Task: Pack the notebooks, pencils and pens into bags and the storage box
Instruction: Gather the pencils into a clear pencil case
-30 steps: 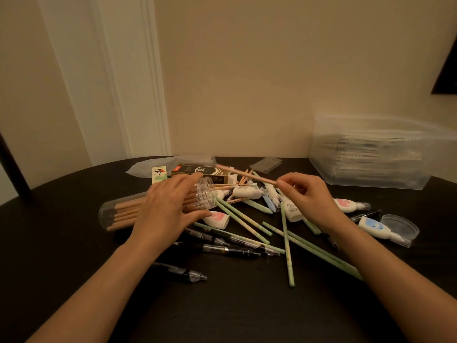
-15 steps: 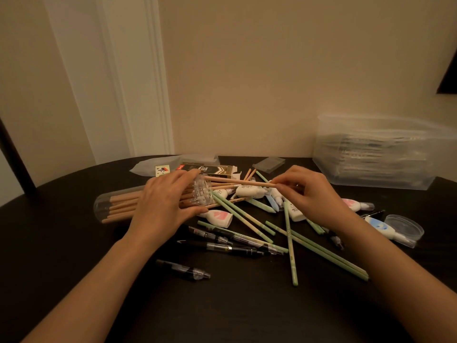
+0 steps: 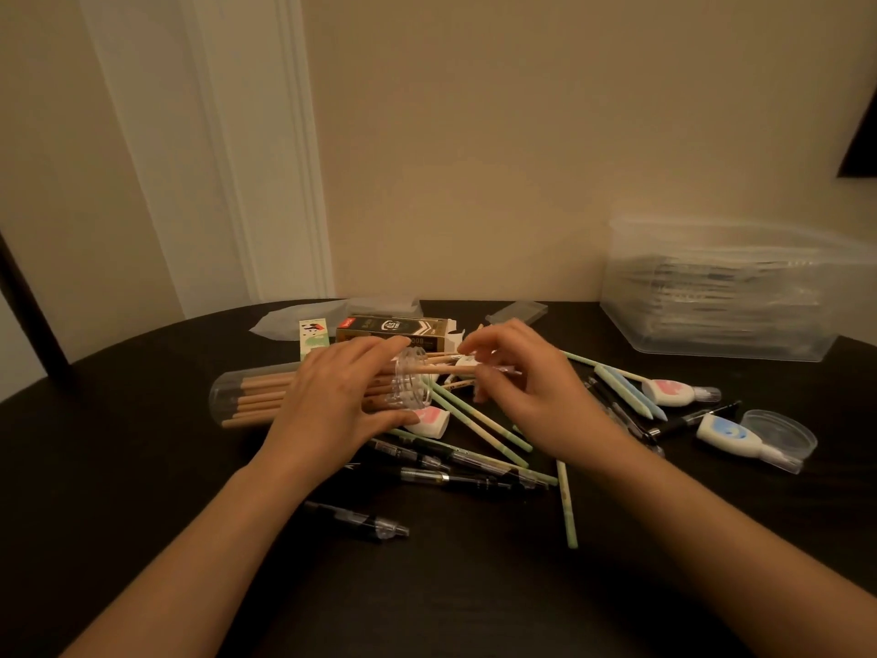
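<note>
Clear tube [image 3: 247, 396] of wooden pencils lying on dark counter [image 3: 142, 467], clasped near its open mouth by curled left hand [image 3: 337, 401]; wooden pencil [image 3: 446, 369] pinched in right hand [image 3: 531, 396] fingertips at tube mouth; green pencils [image 3: 479, 422] and black pens [image 3: 470, 479] strewn beneath; storage box [image 3: 712, 296] far right.

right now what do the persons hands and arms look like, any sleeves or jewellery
The left hand and right hand are bare: no gloves, and no ring, watch or bracelet that I can see. The left forearm and right forearm are bare too, with no sleeve in view. No markings show in the dim light.
</note>
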`<state>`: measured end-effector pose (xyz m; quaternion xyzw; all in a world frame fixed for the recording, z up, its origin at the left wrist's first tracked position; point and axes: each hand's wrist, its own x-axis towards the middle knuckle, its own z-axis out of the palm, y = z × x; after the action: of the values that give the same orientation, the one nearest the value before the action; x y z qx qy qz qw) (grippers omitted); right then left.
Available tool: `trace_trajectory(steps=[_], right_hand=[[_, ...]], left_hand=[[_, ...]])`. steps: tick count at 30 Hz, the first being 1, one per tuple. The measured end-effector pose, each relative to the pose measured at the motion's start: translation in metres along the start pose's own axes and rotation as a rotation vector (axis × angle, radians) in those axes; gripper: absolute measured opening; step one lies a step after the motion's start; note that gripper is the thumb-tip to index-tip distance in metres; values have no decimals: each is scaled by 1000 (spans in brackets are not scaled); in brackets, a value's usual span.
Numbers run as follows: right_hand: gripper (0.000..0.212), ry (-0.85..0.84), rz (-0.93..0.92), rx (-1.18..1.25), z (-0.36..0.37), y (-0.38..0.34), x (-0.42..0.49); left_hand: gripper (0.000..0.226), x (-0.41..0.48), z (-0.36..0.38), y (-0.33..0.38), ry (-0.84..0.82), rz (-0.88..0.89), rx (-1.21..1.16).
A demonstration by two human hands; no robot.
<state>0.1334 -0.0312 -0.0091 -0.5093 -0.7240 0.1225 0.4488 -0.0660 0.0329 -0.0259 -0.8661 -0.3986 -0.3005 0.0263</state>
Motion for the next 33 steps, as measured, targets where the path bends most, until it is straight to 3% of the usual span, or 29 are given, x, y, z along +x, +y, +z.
trace_trajectory(steps=[6,9,14,20,23,27,33], right_hand=[[17,170,153,589,25,-9,9],[7,152,198,694,34,-7,14],[7,130,131,396,49,-2,17],[21,-67,150,344,44,-3,22],[24,44,177,313,31,2,35],[24,157,363,176,12,29,63],[23,-155,314,-316,14,63,95]], left_hand=[[75,0,-3,0,6,-12,-66],[75,0,-4,-1,22,-15,-74],[74,0,-5,-4,55,-20,-65],[75,0,-8,-8,59,-47,-57],[76,1,-12,-11,49,-73,-55],[78,2,-16,-14,48,-84,-37],[77,1,-13,-18,63,-26,46]])
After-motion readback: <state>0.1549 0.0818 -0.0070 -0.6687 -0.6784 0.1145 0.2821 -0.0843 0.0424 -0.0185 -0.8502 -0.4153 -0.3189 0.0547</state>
